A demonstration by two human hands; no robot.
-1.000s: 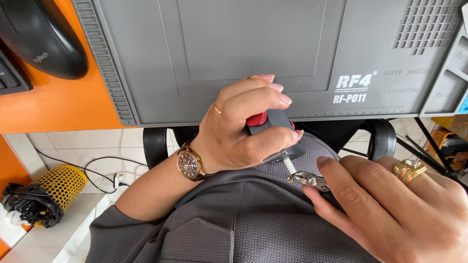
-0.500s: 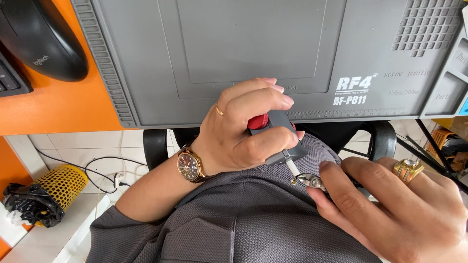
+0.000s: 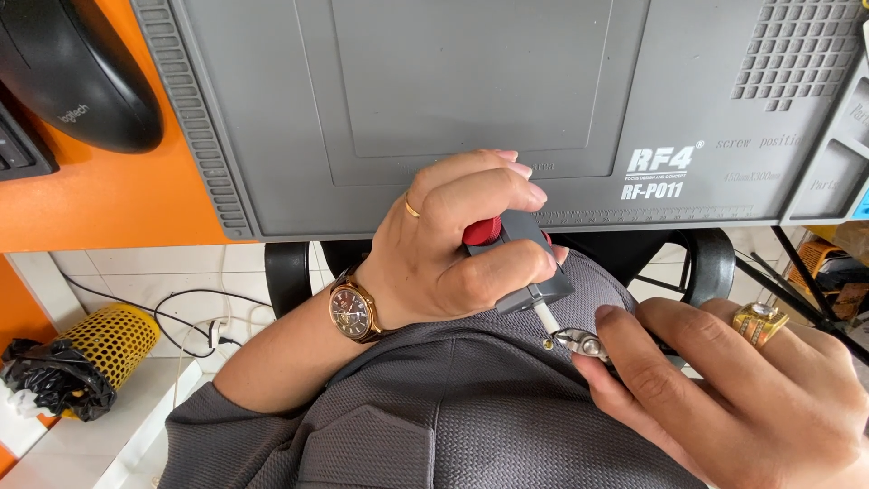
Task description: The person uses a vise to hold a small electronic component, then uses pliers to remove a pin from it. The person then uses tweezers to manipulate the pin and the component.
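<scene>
- The left hand (image 3: 444,244) is clenched around a grey tool with a red cap (image 3: 516,258); the thumb lies across the tool's front and the index finger curls over the red cap.
- A white tip projects from the lower end of the tool and points down and to the right, toward a small metal part (image 3: 579,342).
- The right hand (image 3: 724,389) pinches the small metal part between its fingertips (image 3: 608,317), just below and to the right of the tool; the tool's tip meets or nearly meets the part, and contact cannot be confirmed.
- Both hands are held over the person's lap, on grey knitted fabric (image 3: 453,417) below the tool.
- A gold-coloured wristwatch (image 3: 353,310) sits on the left wrist, left of the tool.
- A gold ring (image 3: 760,321) is on the right hand, right of the tool.
- A grey work mat (image 3: 453,91) lies on the orange table (image 3: 100,195) above the tool.
- A black computer mouse (image 3: 77,68) rests far up and left of the tool.
- A yellow perforated bin (image 3: 100,349) stands on the floor, far left of the tool.
</scene>
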